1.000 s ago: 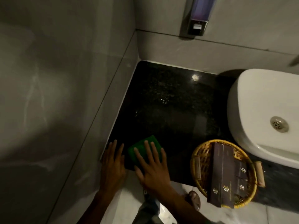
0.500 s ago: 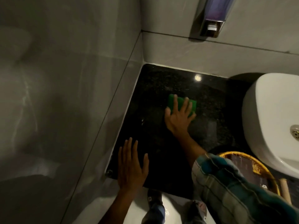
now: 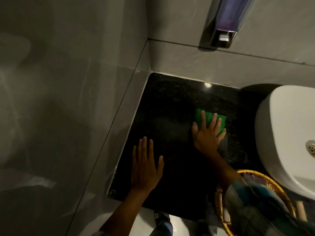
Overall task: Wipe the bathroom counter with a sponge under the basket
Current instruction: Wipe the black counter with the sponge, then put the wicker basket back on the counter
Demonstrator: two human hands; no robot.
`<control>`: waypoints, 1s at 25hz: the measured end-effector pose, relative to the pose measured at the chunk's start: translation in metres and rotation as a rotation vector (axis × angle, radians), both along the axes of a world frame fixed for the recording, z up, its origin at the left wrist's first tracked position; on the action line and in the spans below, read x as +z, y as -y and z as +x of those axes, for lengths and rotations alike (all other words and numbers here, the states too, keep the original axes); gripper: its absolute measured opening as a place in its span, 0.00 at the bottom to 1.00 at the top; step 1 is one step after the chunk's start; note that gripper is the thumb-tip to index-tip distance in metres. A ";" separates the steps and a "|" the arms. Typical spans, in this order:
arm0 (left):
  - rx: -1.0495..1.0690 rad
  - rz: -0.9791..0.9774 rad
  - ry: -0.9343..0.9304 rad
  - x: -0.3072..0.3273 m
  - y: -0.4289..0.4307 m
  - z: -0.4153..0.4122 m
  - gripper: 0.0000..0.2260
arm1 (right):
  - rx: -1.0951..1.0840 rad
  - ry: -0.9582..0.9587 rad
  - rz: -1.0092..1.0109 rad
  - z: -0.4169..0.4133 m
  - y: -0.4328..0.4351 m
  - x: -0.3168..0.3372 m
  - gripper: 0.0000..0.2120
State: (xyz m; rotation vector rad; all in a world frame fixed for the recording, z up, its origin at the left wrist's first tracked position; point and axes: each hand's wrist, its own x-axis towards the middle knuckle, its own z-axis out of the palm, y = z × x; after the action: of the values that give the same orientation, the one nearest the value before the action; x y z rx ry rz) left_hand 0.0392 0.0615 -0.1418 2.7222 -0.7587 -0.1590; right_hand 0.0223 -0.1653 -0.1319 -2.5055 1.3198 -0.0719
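Note:
A green sponge [image 3: 199, 116] lies flat on the black granite counter [image 3: 170, 108], a little left of the basin. My right hand [image 3: 207, 133] presses on it with fingers spread over its top. My left hand [image 3: 144, 167] rests flat on the counter near the left wall, palm down, fingers apart, holding nothing. The yellow wicker basket [image 3: 219, 206] stands at the counter's front right; my plaid sleeve [image 3: 265, 208] covers most of it.
A white basin [image 3: 281, 133] with a metal drain fills the right side. A soap dispenser [image 3: 225, 23] hangs on the back wall. Grey tiled walls close the counter at left and back. The floor and my shoes show below the front edge.
My right hand has pushed the sponge from the front edge toward the back, then slightly right toward the basin. My left hand stays flat near the left wall.

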 end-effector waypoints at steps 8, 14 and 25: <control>-0.013 -0.019 0.026 0.002 0.003 -0.003 0.30 | 0.183 0.102 0.328 0.045 0.027 0.050 0.30; -0.002 -0.104 -0.148 0.046 0.041 -0.025 0.20 | -0.035 0.171 0.070 -0.192 0.014 0.117 0.07; -0.246 -0.180 -0.607 0.088 0.066 -0.113 0.22 | -0.430 0.150 0.391 -0.286 -0.012 0.114 0.12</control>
State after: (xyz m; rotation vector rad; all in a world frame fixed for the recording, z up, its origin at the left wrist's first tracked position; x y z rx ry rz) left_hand -0.0741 -0.0044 -0.0536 2.2105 -0.8571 -0.8764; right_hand -0.2637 -0.1535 -0.0175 -1.8344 1.6063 -0.0840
